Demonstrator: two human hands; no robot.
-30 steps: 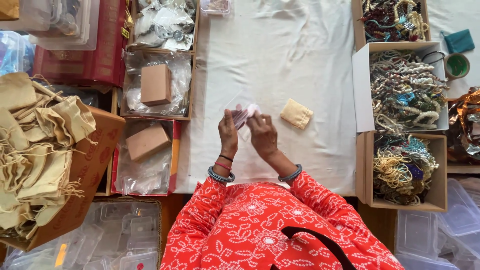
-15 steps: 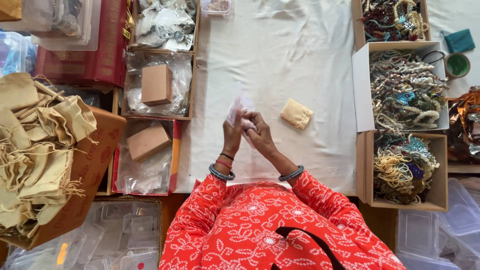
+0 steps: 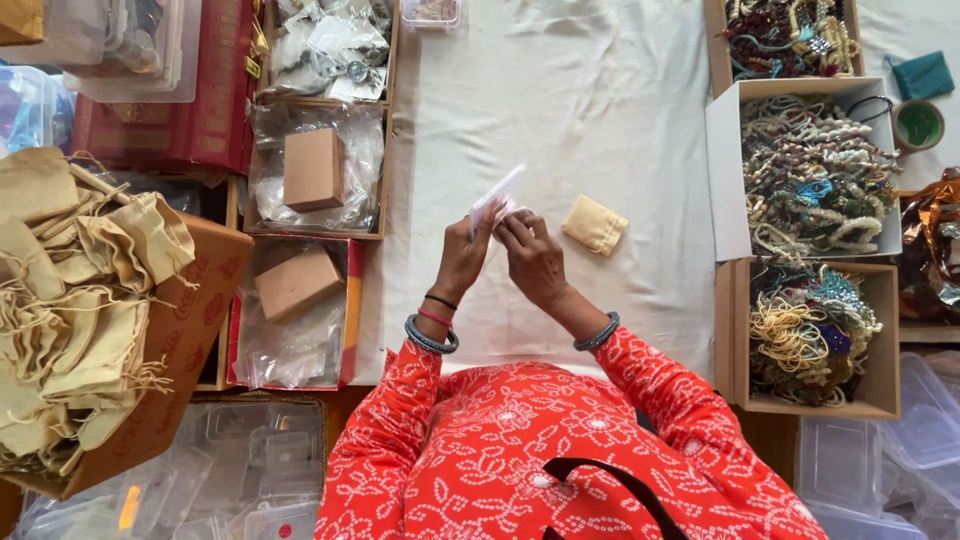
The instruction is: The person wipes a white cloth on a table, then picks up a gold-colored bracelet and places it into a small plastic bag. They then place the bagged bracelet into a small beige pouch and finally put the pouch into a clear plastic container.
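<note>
Both hands meet above the middle of the desk (image 3: 600, 120), which is covered with a pale cloth. The left hand (image 3: 462, 262) and the right hand (image 3: 533, 258) hold one small clear plastic pouch (image 3: 495, 200) between them; the fingers of each hand are closed on its lower edge, and the pouch stands up tilted from the fingertips, lifted off the cloth. What it contains cannot be told.

Just to the right of the hands lies one small yellow cloth bag (image 3: 594, 224), flat on the cloth and apart from the fingers.

On the right stand three open cardboard boxes of beaded strings: one at the top (image 3: 785, 35), one white-walled in the middle (image 3: 725, 170), and one below it (image 3: 880, 395). On the left are two trays lined with clear plastic, each carrying one small brown box: the upper brown box (image 3: 313, 168) and the lower brown box (image 3: 298, 283). Farther left, one large carton (image 3: 195, 320) is heaped with tan drawstring bags (image 3: 70, 290), too many to count.
</note>
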